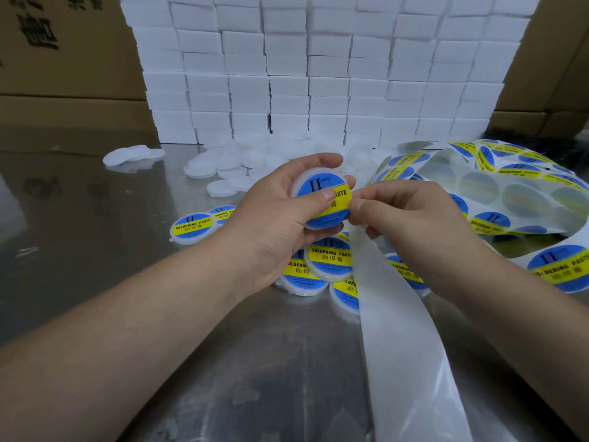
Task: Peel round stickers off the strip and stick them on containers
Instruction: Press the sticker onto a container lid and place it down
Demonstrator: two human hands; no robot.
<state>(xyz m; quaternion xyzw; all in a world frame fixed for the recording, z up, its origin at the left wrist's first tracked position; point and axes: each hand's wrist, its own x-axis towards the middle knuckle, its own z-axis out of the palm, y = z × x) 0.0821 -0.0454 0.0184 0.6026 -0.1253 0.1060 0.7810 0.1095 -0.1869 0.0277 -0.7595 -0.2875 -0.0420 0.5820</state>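
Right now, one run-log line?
left hand: holds round white plastic container | right hand: pinches blue-and-yellow round sticker edge on it

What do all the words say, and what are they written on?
"SOLDERING PASTE" and "助焊膏": sticker on the labelled container at left.
"SOLDERING PASTE" and "助焊膏": stickers on the sticker strip.
"PASTE": sticker on the held container; the left hand covers the rest with its thumb.
Small print on the stickers: too small to read.
Black characters on the cardboard box: cut off, unreadable.
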